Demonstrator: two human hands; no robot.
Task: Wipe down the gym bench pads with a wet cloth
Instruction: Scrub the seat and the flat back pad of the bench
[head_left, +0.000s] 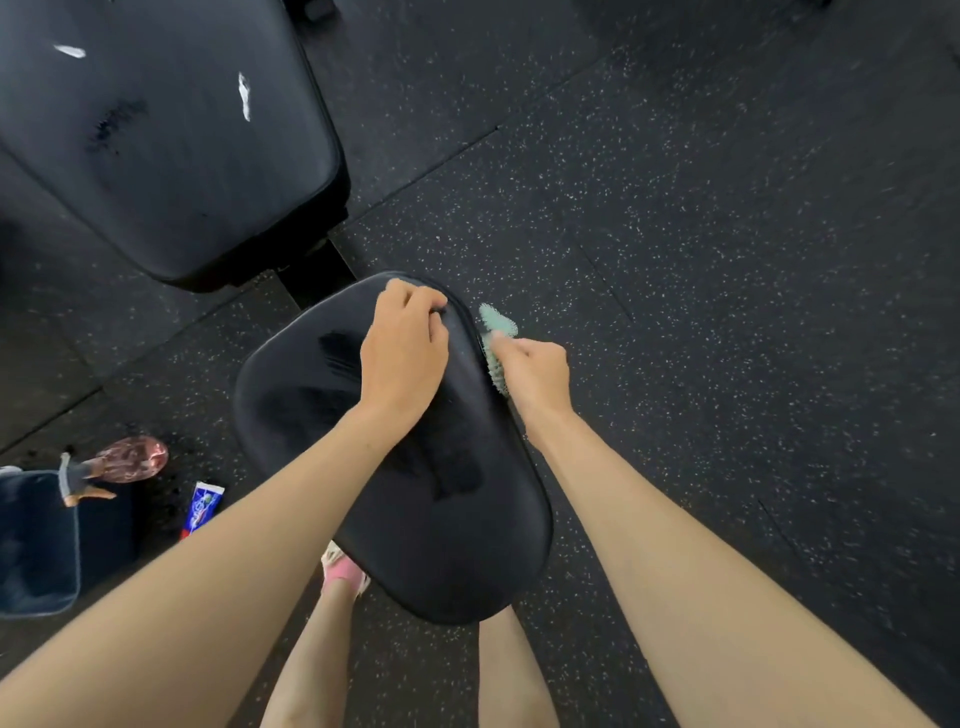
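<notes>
**Seat pad** (405, 519): black, oval, centre of view. Its long axis runs from the person's legs away toward the back pad. Darker streaks on the top face, probably damp from wiping.

**Cloth** (496, 325): pale green and nubby, pressed against the seat pad's right flank near the far end, below the top face. Part of it sticks out beyond the hand; the rest is hidden.

**Right hand** (535, 371): just right of the seat pad, fingers (511, 345) curled and pinching the cloth to the flank. It is the working hand and the only one on the cloth.

**Left hand** (402, 353): laid across the top of the seat pad at the far end, fingers (415, 299) bent over the far right rim and gripping it, apparently to steady the pad.

**Step in hand**: wiping the side edge. The unwiped flank lies from the cloth back toward the person, so the next stroke likely follows the long axis along the right side.

**Back pad** (182, 156): larger, black, upper left, apart from the seat pad. It bears two white marks (244, 96) and a dark scuffed patch; probably still to do.

**Floor** (727, 260): dark speckled rubber tiles.

**On the floor, left**: pink bottle (132, 460), tube (202, 509), dark blue bag (31, 540).

**Below the pad**: pink shoe (343, 574).
</notes>
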